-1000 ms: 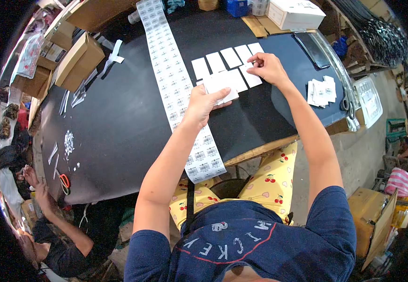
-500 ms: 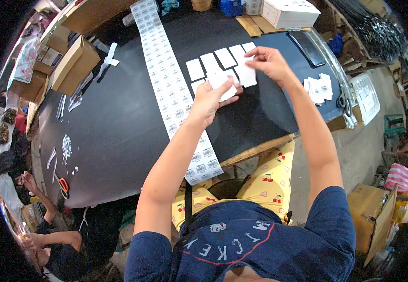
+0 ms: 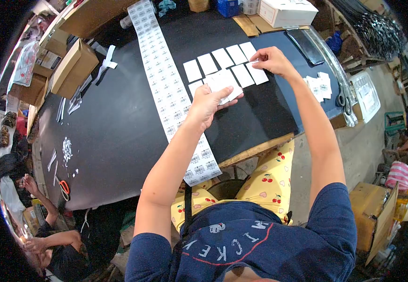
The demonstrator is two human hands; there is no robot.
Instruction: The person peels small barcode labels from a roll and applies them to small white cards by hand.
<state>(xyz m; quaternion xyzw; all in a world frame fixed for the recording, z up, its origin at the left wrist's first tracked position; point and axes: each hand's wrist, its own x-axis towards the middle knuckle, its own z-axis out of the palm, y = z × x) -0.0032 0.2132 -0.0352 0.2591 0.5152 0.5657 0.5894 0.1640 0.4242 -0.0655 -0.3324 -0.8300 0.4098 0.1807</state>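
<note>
Black table (image 3: 119, 127); label strip (image 3: 164, 89) runs 11 to 5 o'clock across it. Card rows (image 3: 213, 61) lie at 1 o'clock. L hand (image 3: 206, 103) grips card stack (image 3: 225, 82), thumb on top, at 6 o'clock of the rows. R hand (image 3: 272, 61) fingertips pinch end card (image 3: 259, 75) at the 3 o'clock end. Risk: loose grip, so stack prob fans or slips and knocks rows askew.

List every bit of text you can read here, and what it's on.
"ICKEY": white letters on the person's dark blue shirt, upside down to the camera; the letter before is unclear.
Label strip: barcodes and print too small to read.
White cards, laid out and held in the left hand: no print shows.
</note>
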